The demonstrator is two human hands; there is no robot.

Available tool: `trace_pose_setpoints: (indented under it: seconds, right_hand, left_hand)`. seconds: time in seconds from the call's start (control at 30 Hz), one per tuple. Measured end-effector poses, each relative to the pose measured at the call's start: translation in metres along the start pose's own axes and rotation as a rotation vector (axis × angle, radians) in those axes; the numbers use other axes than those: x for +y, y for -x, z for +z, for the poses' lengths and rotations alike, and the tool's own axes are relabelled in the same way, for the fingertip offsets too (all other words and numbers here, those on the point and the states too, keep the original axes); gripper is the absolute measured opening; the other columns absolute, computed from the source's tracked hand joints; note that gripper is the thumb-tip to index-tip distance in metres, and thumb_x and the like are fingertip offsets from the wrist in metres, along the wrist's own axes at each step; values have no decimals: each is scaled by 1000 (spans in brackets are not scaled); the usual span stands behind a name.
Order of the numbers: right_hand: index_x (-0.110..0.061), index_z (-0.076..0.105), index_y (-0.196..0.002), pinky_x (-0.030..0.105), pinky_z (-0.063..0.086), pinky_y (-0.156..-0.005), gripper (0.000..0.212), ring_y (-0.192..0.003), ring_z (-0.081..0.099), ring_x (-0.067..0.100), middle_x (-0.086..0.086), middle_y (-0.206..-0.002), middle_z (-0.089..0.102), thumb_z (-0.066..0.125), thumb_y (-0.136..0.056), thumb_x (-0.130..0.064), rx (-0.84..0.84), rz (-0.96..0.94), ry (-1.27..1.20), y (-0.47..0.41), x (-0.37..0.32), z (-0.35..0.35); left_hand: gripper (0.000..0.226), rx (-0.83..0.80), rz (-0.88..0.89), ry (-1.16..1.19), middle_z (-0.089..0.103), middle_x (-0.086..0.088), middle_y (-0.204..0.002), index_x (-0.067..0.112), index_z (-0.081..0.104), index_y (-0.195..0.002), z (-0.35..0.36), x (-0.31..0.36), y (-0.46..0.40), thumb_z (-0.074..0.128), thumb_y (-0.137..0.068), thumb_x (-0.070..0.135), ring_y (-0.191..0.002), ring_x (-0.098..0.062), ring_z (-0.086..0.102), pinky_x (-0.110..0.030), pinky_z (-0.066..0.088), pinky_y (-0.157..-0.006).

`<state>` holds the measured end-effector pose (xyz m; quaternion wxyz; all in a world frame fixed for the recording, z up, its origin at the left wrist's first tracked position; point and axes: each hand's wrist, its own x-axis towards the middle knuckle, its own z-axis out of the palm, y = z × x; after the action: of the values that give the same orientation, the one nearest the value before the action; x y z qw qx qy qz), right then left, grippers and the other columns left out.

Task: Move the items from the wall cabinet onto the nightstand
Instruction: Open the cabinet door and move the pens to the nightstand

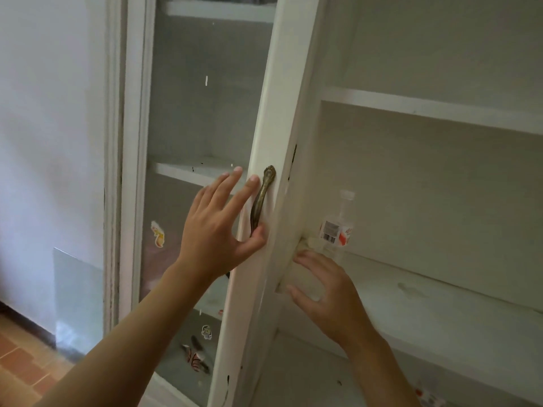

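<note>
A white wall cabinet stands with its glass door (264,142) swung partly out. My left hand (217,227) lies spread and open against the door beside its brass handle (261,201), thumb touching the handle's lower end. My right hand (329,292) reaches with straight fingers onto the middle shelf (440,304) behind the door's edge. A clear plastic bottle (338,227) with a white and red label stands at the shelf's left end, just above my right fingertips. A pale object next to the bottle's base is partly hidden by the door.
An upper shelf (426,108) holds nothing that shows. Through the door's glass I see stickers (158,234) and a pen (199,352) lower down. A red and white packet (429,396) lies on the lowest shelf at the bottom right. Wall and tiled floor (26,362) are at the left.
</note>
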<state>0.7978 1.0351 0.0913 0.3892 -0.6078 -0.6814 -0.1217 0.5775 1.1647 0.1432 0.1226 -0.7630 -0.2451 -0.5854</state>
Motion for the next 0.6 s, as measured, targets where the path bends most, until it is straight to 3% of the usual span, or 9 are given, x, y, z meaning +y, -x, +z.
trace_pose_setpoints:
  seconds: [0.13, 0.3, 0.6]
  right_hand:
    - [-31, 51, -150, 19, 20, -119, 70, -145, 33, -6, -18, -156, 46, 74, -89, -54, 13, -143, 79, -11, -36, -16]
    - [-28, 42, -157, 33, 27, -121, 80, -150, 31, 2, -17, -162, 39, 73, -90, -58, 16, -277, 75, -15, -71, -14]
    - [-17, 49, -153, 34, 34, -118, 86, -149, 39, 9, -7, -159, 46, 81, -83, -55, 88, -508, 40, -21, -126, 4]
  left_hand:
    - [73, 11, 35, 20, 43, -7, -159, 18, 46, -153, -16, -3, 6, 68, -89, 46, -146, -25, 42, -55, 39, -114]
    - [71, 83, 104, -39, 54, -8, -150, 15, 52, -149, -46, -8, 13, 71, -87, 44, -144, -28, 46, -58, 40, -110]
    - [64, 122, 139, -122, 63, -9, -139, 12, 60, -141, -110, -25, 33, 67, -89, 48, -139, -32, 50, -61, 38, -110]
